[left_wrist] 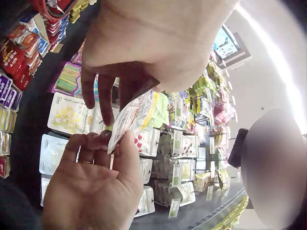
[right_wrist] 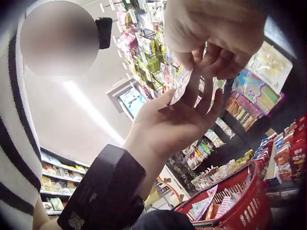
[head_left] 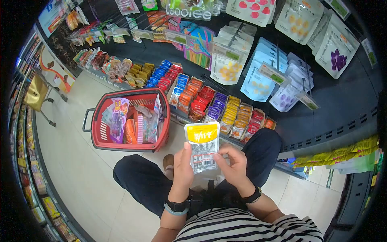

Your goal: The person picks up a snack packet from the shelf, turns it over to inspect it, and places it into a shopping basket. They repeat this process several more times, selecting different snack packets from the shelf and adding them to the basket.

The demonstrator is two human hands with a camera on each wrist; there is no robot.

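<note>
A small pouch with a yellow top and printed text is held up between both hands in the head view. The left hand grips its left side, thumb on the front. At the lower right edge the right hand pinches the pouch between thumb and fingers. The left wrist view shows the pouch nearly edge-on, with the left hand above and the right hand below. In the right wrist view, the pouch is between the left hand and the right hand.
A red basket with several packages stands on the floor at the left. Rows of small snack packets line the low shelf ahead, below hanging pouches. Bent knees flank the hands. A wheeled cart with a gold bag stands far left.
</note>
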